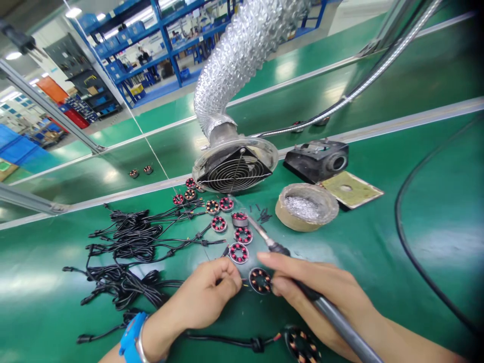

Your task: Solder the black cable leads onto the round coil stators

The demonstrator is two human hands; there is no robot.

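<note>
One cable (173, 283) is being pinched by the left hand (206, 292) before the fan hood (235, 164); the right hand (325, 292) is gripping a soldering iron (338, 318).

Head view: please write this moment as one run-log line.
left hand: pinches cable; right hand: holds soldering iron; between hands: copper-wound ring; beyond right hand: bowl

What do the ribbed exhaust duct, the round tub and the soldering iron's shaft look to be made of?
Exhaust duct: thin, shiny metal foil, probably aluminium, from its silvery crinkles.
Round tub: matt tan, perhaps cardboard or ceramic; the dull, uneven wall leaves that open.
Soldering iron's shaft: likely metal, smooth and silvery grey.
</note>
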